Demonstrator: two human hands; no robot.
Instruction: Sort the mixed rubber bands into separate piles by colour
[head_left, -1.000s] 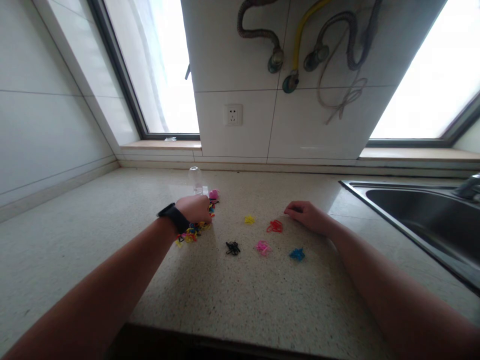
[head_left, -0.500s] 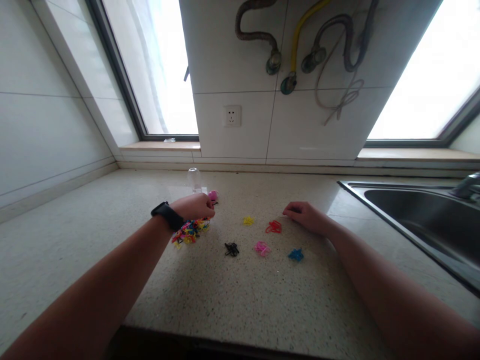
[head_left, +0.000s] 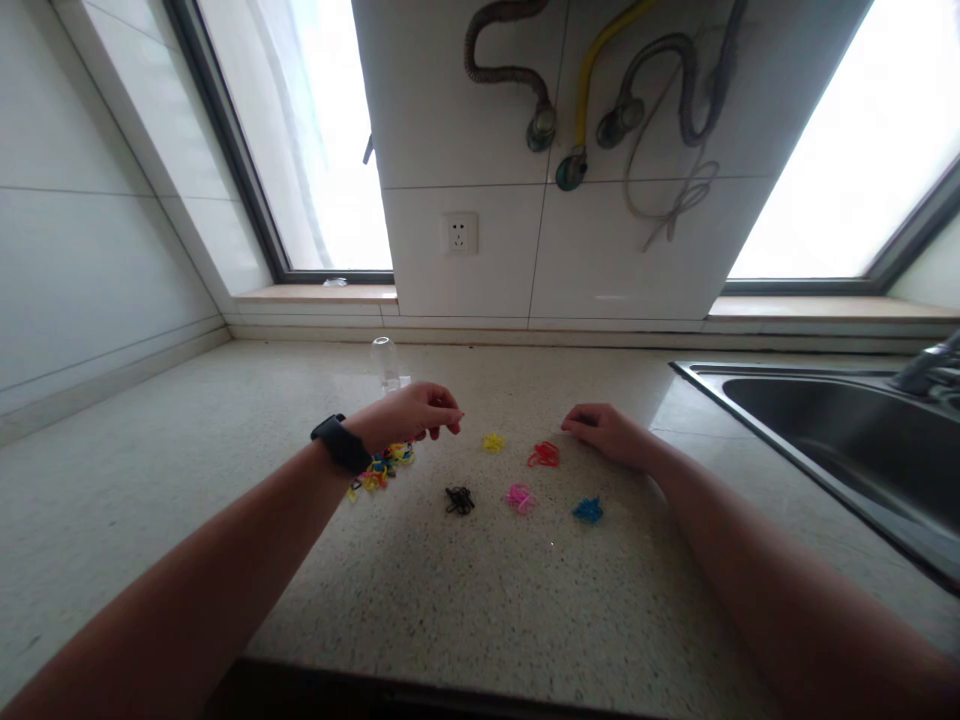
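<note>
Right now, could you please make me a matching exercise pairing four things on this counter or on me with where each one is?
Things:
1. Red pile
2. Dark watch
3. Mixed-colour pile
4. Blue pile

Places:
A. Worn on the left wrist
B. Farthest right of the piles
C. Partly hidden by the left wrist
D. Nearest the right hand

Pairs: 1-D, 2-A, 3-C, 4-B

Bright daylight is coming thru L window [head_left: 300, 130] & R window [head_left: 847, 160]; white-tiled wall [head_left: 495, 270] is standing btwn, carrying socket [head_left: 459, 234], yellow pipe [head_left: 584, 85] & flex hoses [head_left: 499, 74]. Speckled c'top [head_left: 465, 600] is running below, w/ steel sink [head_left: 840, 430] sitting at R.
</note>
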